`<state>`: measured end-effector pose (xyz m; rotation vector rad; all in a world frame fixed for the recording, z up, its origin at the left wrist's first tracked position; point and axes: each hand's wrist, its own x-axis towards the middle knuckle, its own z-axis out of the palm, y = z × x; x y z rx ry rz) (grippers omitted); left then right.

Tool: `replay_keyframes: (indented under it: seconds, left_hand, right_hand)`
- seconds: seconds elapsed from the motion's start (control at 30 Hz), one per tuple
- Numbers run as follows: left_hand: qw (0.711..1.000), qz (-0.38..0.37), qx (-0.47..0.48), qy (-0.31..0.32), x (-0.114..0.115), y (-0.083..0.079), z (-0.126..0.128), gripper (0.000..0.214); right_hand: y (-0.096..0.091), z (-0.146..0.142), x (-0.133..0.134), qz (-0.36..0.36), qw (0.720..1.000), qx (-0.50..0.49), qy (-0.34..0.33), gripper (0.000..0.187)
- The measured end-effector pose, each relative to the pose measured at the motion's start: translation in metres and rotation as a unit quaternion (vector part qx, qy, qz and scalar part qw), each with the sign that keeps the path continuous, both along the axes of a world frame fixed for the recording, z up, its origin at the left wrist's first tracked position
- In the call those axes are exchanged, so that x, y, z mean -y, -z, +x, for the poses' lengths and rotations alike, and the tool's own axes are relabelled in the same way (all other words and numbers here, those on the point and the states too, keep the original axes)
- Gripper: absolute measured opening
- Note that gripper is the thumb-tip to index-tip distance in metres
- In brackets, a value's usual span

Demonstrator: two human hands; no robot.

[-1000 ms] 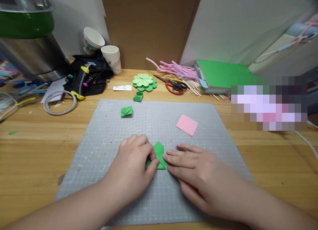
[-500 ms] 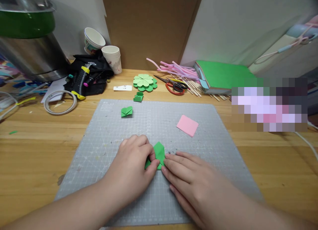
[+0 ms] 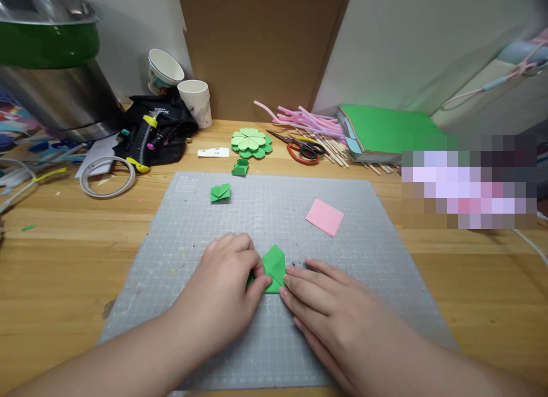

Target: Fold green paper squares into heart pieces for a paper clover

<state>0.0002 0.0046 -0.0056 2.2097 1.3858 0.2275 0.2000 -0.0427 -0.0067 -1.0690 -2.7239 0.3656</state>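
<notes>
A small folded green paper piece (image 3: 274, 265) lies on the grey cutting mat (image 3: 274, 214). My left hand (image 3: 226, 294) is curled, its thumb and fingers pinching the piece's left edge. My right hand (image 3: 338, 311) lies with its fingers stretched flat, their tips pressing the piece's lower right corner. A pink paper square (image 3: 324, 216) lies on the mat to the right. A folded green heart shape (image 3: 220, 192) sits at the mat's upper left.
Behind the mat lie a green paper clover (image 3: 250, 141), a small green folded piece (image 3: 240, 167), red-handled scissors (image 3: 303, 148), pink pipe cleaners (image 3: 299, 118), wooden sticks and a green paper stack (image 3: 385, 131). At the left are a tape roll (image 3: 108, 177), paper cups (image 3: 196, 101) and a steel pot (image 3: 51, 71).
My right hand slid left and down, its fingertips moving onto the green piece's lower right corner. The left hand kept its pinch.
</notes>
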Motion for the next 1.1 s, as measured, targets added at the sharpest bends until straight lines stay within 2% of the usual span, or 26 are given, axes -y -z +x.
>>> replay_keyframes:
  seconds: [0.8, 0.97, 1.1]
  left_hand:
    - [1.000, 0.003, -0.009, 0.017, -0.005, -0.005, -0.001, 0.010]
    - [1.000, -0.002, -0.011, 0.021, -0.005, -0.005, 0.000, 0.011]
    - [1.000, -0.003, -0.013, 0.024, -0.005, -0.004, -0.001, 0.013]
  right_hand:
    - [-0.006, 0.000, -0.004, -0.020, 1.000, -0.007, -0.008, 0.033]
    - [-0.011, 0.000, -0.006, -0.059, 0.997, -0.043, 0.014, 0.033]
    - [-0.003, -0.002, -0.011, -0.087, 0.994, -0.051, 0.044, 0.040]
